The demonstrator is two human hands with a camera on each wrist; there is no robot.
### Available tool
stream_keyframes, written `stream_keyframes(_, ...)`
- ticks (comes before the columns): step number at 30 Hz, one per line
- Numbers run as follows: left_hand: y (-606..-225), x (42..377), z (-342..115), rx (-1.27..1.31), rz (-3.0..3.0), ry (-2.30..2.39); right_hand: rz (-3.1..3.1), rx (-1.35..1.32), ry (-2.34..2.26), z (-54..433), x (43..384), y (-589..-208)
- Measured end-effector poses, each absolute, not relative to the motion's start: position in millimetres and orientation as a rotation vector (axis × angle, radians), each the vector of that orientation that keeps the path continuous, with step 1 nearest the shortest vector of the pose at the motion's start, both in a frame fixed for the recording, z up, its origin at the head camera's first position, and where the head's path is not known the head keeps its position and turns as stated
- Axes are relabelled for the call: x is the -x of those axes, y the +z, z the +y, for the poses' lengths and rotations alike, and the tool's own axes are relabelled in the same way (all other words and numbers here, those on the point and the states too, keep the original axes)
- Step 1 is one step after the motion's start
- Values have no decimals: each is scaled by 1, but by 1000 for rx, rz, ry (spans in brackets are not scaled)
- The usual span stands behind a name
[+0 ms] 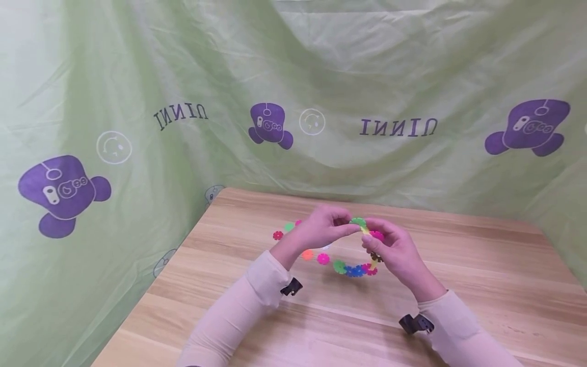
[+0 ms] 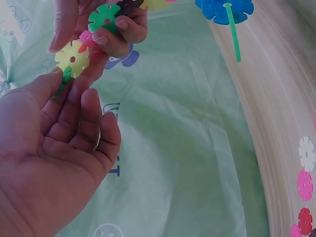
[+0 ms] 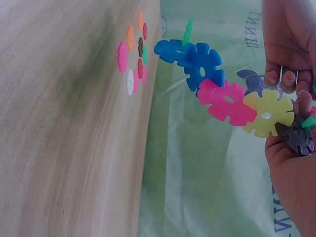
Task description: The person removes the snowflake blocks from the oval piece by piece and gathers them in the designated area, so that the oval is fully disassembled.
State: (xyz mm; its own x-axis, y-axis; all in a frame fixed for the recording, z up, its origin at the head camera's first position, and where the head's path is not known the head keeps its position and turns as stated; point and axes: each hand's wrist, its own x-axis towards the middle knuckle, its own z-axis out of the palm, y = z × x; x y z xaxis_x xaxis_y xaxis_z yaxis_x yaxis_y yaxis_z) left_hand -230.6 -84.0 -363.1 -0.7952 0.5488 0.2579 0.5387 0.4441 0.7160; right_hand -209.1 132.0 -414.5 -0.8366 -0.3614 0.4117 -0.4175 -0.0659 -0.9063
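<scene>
Above the table, both hands meet at a chain of interlocked plastic snowflake discs. The left hand pinches a green disc between thumb and fingers, edge-on in the left wrist view. Touching that disc is a yellow disc. My right hand grips the chain close by, around a pink disc and a second green disc. From the right hand the chain hangs through a dark brown disc, a yellow disc, a pink disc and blue discs to a green end disc.
Loose discs lie on the wooden table behind and left of the chain: pink, orange, red, green, white and others. A green printed curtain hangs along the table's back and sides.
</scene>
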Motion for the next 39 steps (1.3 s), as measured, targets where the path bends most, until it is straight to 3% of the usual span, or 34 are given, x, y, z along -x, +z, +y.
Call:
stream_keyframes(12, -367, 235, -87, -941, 2629, 1392, -2152, -895, 2062, 135, 210, -417)
stream_keyframes(29, -370, 235, -91, -1077, 2542, 1530, -2149, -896, 2045, 135, 211, -418)
stream_keyframes(39, -379, 253, -121, -759, 2570, 1697, -2251, -770, 2046, 141, 211, -420)
